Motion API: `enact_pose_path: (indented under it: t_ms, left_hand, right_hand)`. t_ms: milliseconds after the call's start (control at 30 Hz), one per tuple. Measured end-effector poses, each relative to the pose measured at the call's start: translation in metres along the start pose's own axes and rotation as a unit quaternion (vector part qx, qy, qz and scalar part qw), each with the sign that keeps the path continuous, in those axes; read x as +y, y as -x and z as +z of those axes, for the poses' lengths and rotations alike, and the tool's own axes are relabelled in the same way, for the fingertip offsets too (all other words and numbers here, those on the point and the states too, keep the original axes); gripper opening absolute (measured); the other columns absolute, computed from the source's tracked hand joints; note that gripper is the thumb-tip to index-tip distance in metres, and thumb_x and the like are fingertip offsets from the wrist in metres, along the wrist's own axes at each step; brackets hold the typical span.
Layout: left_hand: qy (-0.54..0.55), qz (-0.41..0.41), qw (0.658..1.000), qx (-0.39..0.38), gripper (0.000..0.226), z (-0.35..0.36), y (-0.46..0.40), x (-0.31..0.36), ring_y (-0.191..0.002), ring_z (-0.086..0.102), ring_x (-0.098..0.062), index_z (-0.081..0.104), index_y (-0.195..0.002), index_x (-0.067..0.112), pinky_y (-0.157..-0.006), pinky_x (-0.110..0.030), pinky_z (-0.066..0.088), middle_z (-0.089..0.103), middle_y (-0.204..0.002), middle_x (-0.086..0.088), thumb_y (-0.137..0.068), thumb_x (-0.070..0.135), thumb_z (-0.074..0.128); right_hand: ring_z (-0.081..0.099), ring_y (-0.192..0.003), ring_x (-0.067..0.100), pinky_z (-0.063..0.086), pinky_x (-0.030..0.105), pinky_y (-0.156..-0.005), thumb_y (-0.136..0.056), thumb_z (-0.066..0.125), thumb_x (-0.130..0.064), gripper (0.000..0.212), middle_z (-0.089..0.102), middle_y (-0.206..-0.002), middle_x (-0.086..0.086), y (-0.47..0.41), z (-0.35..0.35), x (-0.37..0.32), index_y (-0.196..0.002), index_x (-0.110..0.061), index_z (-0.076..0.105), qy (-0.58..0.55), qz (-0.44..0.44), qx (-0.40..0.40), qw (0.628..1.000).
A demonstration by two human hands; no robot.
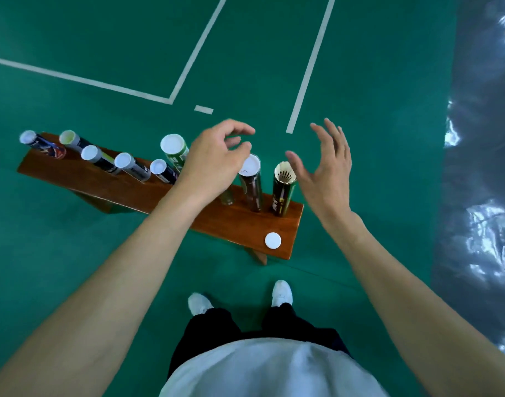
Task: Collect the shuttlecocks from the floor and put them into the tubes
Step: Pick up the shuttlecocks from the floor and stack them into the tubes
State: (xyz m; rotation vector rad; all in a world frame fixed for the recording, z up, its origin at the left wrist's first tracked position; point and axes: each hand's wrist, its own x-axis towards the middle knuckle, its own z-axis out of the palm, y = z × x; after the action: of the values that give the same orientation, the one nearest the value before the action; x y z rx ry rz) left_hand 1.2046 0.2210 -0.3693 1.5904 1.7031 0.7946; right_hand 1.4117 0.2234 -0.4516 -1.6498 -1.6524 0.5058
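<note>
Several shuttlecock tubes stand upright on a brown wooden bench (148, 193). The rightmost, a dark tube (283, 193), is uncapped and shows white shuttlecock feathers inside its mouth. Beside it stands a dark brown tube (251, 184) with a white cap on top. My left hand (214, 156) hovers over that capped tube with loosely curled fingers and holds nothing. To the right of the uncapped tube, my right hand (323, 167) is spread with straight fingers, apart from it. A loose white cap (273, 240) lies on the bench's near right end.
More capped tubes (131, 166) line the left part of the bench, among them a green one (175, 151). The green court floor (374, 110) has white lines. Shiny grey sheeting (480, 196) covers the floor at right. My white shoes (281, 293) stand just before the bench.
</note>
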Motion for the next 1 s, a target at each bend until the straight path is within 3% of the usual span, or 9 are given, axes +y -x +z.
enact_pose_path:
  t_ms: [67, 133, 167, 267, 367, 600, 767, 1000]
  left_hand:
    - [-0.009, 0.029, 0.999, 0.036, 0.023, -0.023, 0.010, 0.002, -0.115, 0.058, 0.010, 0.066, -0.109, 0.045, -0.099, -0.031, 0.051, 0.066, -0.119, 0.028, -0.089, 0.033, 0.063]
    - [-0.021, 0.045, 0.996, 0.079, 0.030, -0.052, 0.026, 0.001, -0.123, 0.054, 0.006, 0.063, -0.119, 0.045, -0.105, -0.034, 0.049, 0.061, -0.129, 0.029, -0.090, 0.037, 0.065]
    - [-0.038, 0.059, 0.989, 0.134, 0.036, -0.093, 0.047, -0.003, -0.125, 0.053, 0.005, 0.060, -0.124, 0.047, -0.106, -0.034, 0.049, 0.057, -0.131, 0.031, -0.090, 0.040, 0.065]
    - [-0.062, 0.072, 0.977, 0.189, 0.051, -0.139, 0.069, -0.010, -0.122, 0.052, 0.008, 0.048, -0.139, 0.052, -0.102, -0.030, 0.050, 0.044, -0.138, 0.037, -0.090, 0.051, 0.064]
    - [-0.058, 0.054, 0.950, 0.303, 0.056, -0.222, 0.125, -0.031, -0.122, 0.054, 0.007, 0.045, -0.141, 0.051, -0.098, -0.033, 0.054, 0.043, -0.143, 0.032, -0.088, 0.055, 0.062]
    - [-0.128, -0.018, 0.854, 0.503, 0.051, -0.410, 0.313, -0.082, -0.117, 0.058, 0.005, 0.054, -0.138, 0.039, -0.092, -0.030, 0.055, 0.054, -0.139, 0.018, -0.089, 0.040, 0.071]
    - [-0.193, -0.103, 0.790, 0.573, 0.047, -0.509, 0.454, -0.119, -0.120, 0.060, -0.005, 0.057, -0.135, 0.032, -0.099, -0.038, 0.052, 0.058, -0.137, 0.010, -0.092, 0.029, 0.072]
    - [-0.168, -0.182, 0.711, 0.659, 0.037, -0.597, 0.589, -0.180, -0.115, 0.063, -0.002, 0.062, -0.130, 0.034, -0.090, -0.032, 0.055, 0.065, -0.128, 0.012, -0.094, 0.030, 0.069]
  right_hand:
    - [0.026, -0.154, 0.024, 0.024, 0.056, -0.123, -0.097, 0.065, -0.050, 0.061, 0.037, -0.162, 0.003, -0.011, -0.003, -0.042, -0.147, -0.018, 0.050, -0.033, -0.042, 0.012, 0.998]
    - [0.032, -0.150, 0.019, 0.028, 0.053, -0.121, -0.096, 0.066, -0.049, 0.059, 0.041, -0.159, 0.000, -0.015, -0.003, -0.090, -0.145, -0.019, 0.052, -0.087, -0.089, 0.003, 0.992]
    - [0.033, -0.149, 0.016, 0.030, 0.051, -0.121, -0.096, 0.065, -0.051, 0.059, 0.042, -0.158, -0.003, -0.014, 0.007, -0.140, -0.145, -0.021, 0.051, -0.125, -0.137, -0.017, 0.982]
    - [0.038, -0.145, 0.009, 0.033, 0.036, -0.120, -0.096, 0.060, -0.058, 0.059, 0.047, -0.154, -0.009, -0.010, 0.018, -0.199, -0.145, -0.027, 0.049, -0.182, -0.162, -0.076, 0.967]
    - [0.039, -0.143, 0.004, 0.032, 0.025, -0.116, -0.096, 0.059, -0.062, 0.063, 0.048, -0.152, -0.011, 0.016, 0.050, -0.290, -0.148, -0.028, 0.046, -0.254, -0.212, -0.138, 0.934]
    - [0.046, -0.135, 0.001, 0.043, 0.044, -0.113, -0.089, 0.055, -0.067, 0.066, 0.056, -0.144, -0.012, 0.146, 0.141, -0.521, -0.141, -0.028, 0.054, -0.402, -0.307, -0.256, 0.823]
    - [0.056, -0.126, 0.003, 0.044, 0.038, -0.112, -0.087, 0.053, -0.070, 0.059, 0.064, -0.132, -0.012, 0.261, 0.200, -0.660, -0.129, -0.030, 0.062, -0.474, -0.360, -0.329, 0.733]
    - [0.062, -0.116, -0.001, 0.046, 0.020, -0.093, -0.082, 0.060, -0.068, 0.043, 0.070, -0.120, -0.019, 0.392, 0.278, -0.791, -0.114, -0.039, 0.065, -0.503, -0.347, -0.478, 0.631]
